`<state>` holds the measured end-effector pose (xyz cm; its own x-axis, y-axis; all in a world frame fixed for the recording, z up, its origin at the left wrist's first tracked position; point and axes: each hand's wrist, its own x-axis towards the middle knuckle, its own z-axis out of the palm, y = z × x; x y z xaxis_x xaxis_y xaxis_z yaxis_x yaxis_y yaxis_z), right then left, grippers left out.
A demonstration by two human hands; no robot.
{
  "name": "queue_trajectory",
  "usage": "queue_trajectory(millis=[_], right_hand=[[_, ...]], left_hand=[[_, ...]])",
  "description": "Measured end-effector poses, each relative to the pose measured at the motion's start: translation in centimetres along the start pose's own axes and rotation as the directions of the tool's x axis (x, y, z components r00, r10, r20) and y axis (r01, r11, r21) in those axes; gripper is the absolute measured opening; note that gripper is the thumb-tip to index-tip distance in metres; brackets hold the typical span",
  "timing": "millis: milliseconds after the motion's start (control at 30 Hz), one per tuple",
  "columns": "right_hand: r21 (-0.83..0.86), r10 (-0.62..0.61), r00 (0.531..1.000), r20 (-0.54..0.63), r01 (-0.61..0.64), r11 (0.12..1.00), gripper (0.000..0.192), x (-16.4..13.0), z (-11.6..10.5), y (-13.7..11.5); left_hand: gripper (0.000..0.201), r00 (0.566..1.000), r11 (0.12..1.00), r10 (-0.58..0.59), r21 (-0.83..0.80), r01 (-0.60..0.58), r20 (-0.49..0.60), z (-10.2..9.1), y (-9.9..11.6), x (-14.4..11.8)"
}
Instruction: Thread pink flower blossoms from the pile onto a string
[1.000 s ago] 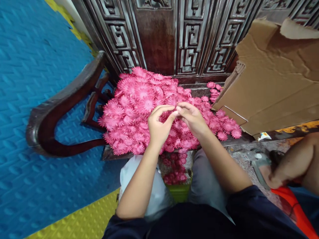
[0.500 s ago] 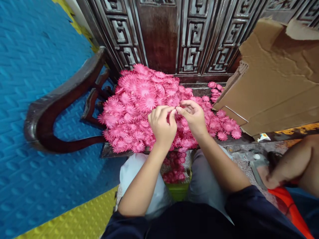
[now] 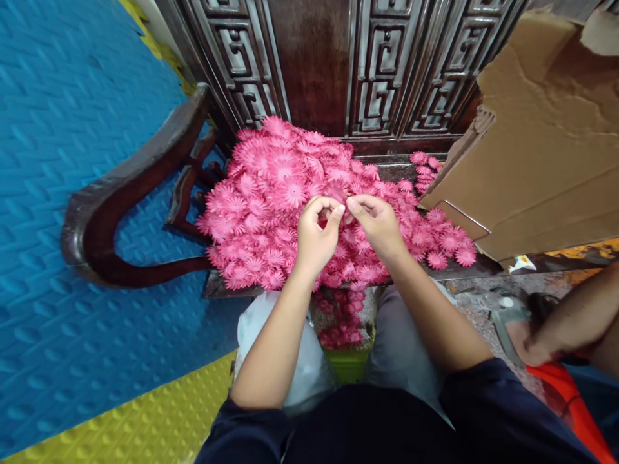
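My left hand and my right hand meet over a large heap of pink artificial flowers. Thumbs and forefingers are pinched, with the tips close together. Between them is a slightly darker pink flower, its lower part covered by my fingers. Both hands appear to grip it, though the exact hold is partly hidden. The heap lies on a dark wooden bench, spreading right in flat, many-petalled heads.
A carved wooden backrest rises behind the heap, with a curved armrest at left. A torn cardboard box stands at right. Below, between my knees, more flowers lie above a green container. Another person's leg is at lower right.
My left fingers have opened into a rounder pinch, and a darker flower now shows above the fingertips. The whole view has shifted slightly.
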<state>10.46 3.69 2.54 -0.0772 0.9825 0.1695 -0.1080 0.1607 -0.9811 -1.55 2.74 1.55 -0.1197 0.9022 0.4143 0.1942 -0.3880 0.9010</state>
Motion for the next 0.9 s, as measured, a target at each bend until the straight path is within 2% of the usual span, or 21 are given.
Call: queue_trajectory(millis=[167,333,700,900], right_hand=[[-0.020,-0.050,0.999,0.002,0.050,0.999,0.027,-0.1,-0.2,-0.4],[0.004,-0.012,1.000,0.016,0.012,1.000,0.030,-0.1,-0.2,-0.5],[0.122,0.106,0.994,0.038,-0.110,0.986,0.031,0.1,-0.4,0.3],[0.135,0.109,0.993,0.053,-0.115,0.984,0.029,0.0,-0.4,0.4]], left_hand=[[0.027,0.984,0.959,-0.138,-0.234,0.161,0.111,-0.4,-0.4,0.5],[0.034,0.962,0.917,-0.210,-0.307,0.256,0.174,-1.0,-0.4,1.0],[0.035,0.966,0.924,-0.202,-0.295,0.243,0.162,-0.9,-0.6,1.1],[0.035,0.973,0.933,-0.182,-0.288,0.217,0.142,-0.8,-0.6,1.1]])
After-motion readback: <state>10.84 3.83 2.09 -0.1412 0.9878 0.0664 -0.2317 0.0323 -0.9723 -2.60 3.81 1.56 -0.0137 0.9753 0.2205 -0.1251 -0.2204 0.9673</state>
